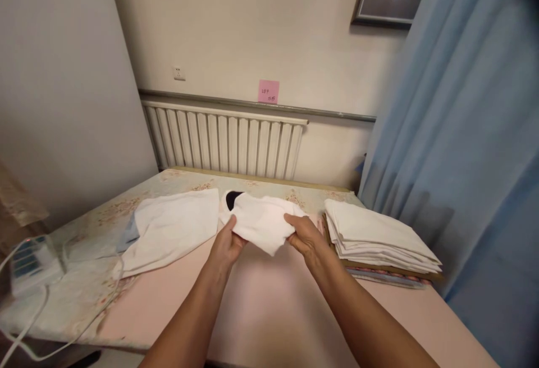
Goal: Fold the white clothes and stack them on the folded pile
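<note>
Between my two hands, a bunched white shirt (pixel 263 219) is raised over the pink sheet; a rounded neckline with a dark patch inside shows at its upper left. My left hand (pixel 228 241) pinches the shirt's left edge, thumb on top. On the opposite side, my right hand (pixel 302 234) grips the other edge, its fingers curled beneath. To the left a white cloth (pixel 177 227) lies spread out, with a bit of light blue fabric (pixel 128 236) at its side. A stack of folded white cloths (pixel 379 236) rests to the right of my right hand.
The pink sheet (pixel 269 312) lies over a flowered table cover (pixel 96 267). A power strip (pixel 36 267) with white cables sits at the left edge. Behind the table stand a radiator (pixel 227 137) and a wall with a pink note (pixel 268 91). A blue curtain (pixel 458 132) hangs at the right.
</note>
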Tool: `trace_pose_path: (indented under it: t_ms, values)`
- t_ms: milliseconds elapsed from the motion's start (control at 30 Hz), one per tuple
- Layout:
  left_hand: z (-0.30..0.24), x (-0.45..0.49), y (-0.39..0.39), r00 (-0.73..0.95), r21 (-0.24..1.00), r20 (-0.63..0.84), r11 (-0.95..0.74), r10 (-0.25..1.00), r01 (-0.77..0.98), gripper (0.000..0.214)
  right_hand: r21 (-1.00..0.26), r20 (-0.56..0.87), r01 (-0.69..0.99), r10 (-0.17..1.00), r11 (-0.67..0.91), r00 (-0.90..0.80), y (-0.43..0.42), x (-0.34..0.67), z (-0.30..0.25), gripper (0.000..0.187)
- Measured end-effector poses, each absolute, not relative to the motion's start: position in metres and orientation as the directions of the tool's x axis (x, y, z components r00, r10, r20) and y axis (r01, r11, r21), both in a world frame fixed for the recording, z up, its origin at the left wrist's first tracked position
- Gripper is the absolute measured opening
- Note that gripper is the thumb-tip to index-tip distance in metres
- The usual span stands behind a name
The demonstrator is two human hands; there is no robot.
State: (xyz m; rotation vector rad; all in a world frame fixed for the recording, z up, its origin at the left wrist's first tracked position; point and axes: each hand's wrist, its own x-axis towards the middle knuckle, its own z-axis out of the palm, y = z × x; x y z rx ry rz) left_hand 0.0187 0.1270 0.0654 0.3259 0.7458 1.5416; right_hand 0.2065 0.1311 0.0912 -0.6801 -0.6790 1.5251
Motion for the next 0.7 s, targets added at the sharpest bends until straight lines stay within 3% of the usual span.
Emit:
trace_pose_path:
  t_ms: [133, 267, 367, 700]
  values:
    - [0.023, 0.022, 0.118, -0.17, 0.68, -0.352, 0.127, 0.92, -0.723, 0.042, -0.813, -0.148, -0.561, 0.988, -0.153, -0.055, 0.117, 0.217, 0.029, 0.047]
    - [-0.049, 0.025, 0.084, -0.171, 0.67, -0.532, 0.289, 0.829, -0.684, 0.046, -0.815, -0.351, -0.476, 0.935, -0.331, -0.048, 0.078, 0.223, -0.062, 0.033]
    - [-0.084, 0.025, 0.062, -0.177, 0.665, -0.581, 0.338, 0.794, -0.666, 0.046, -0.799, -0.393, -0.475, 0.918, -0.368, -0.051, 0.053, 0.224, -0.105, 0.031]
    - [-0.109, 0.021, 0.05, -0.135, 0.673, -0.527, 0.315, 0.839, -0.67, 0.044, -0.757, -0.378, -0.544, 0.922, -0.363, -0.09, 0.047, 0.229, -0.116, 0.041]
